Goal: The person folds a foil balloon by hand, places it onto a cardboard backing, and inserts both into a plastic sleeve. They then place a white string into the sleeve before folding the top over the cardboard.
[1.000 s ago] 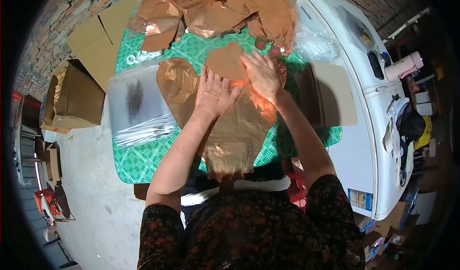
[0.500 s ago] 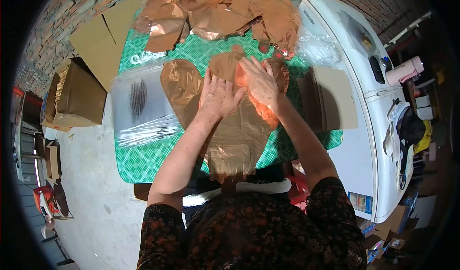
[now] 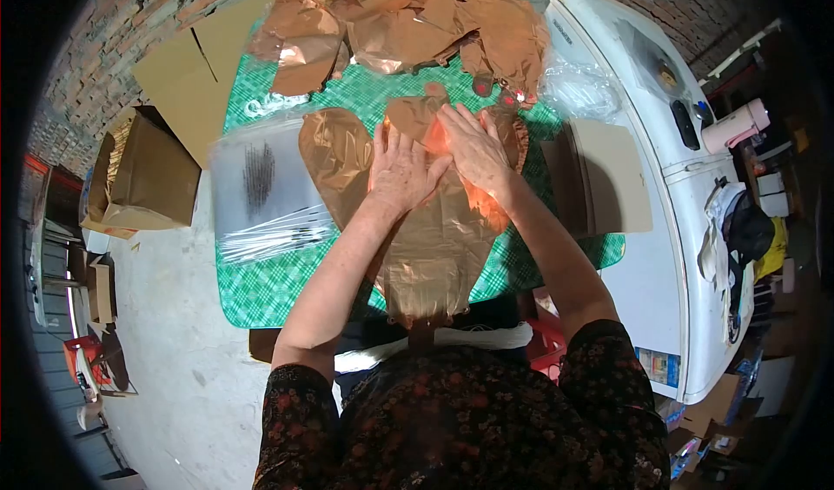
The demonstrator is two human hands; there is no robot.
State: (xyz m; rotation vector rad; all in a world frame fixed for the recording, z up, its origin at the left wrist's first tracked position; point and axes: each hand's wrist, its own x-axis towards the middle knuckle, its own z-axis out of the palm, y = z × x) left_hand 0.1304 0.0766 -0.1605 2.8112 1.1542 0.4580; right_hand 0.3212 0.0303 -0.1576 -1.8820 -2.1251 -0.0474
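Note:
A flat, uninflated copper-coloured foil balloon [image 3: 439, 229] lies across the near middle of the table, its lower end reaching the front edge. My left hand [image 3: 404, 170] rests palm down on it, fingers stretched out and thumb pointing right. Just to the right, my right hand [image 3: 476, 153] also presses flat on the foil, its fingers angled up and to the left. The left thumb tip comes close to the right hand. Bright orange light reflects off the foil around the right hand. Both palms are hidden.
More copper foil balloons [image 3: 400, 25] are heaped at the table's far side. Clear plastic bags [image 3: 261, 186] lie left on the green checked tablecloth [image 3: 261, 299]. Right are cardboard [image 3: 612, 177] and a white fridge lying flat [image 3: 651, 134]. A cardboard box [image 3: 152, 177] stands on the floor at left.
The view has shifted slightly, moving the scene a little to the right. Both hands stay flat on the foil in nearly the same place.

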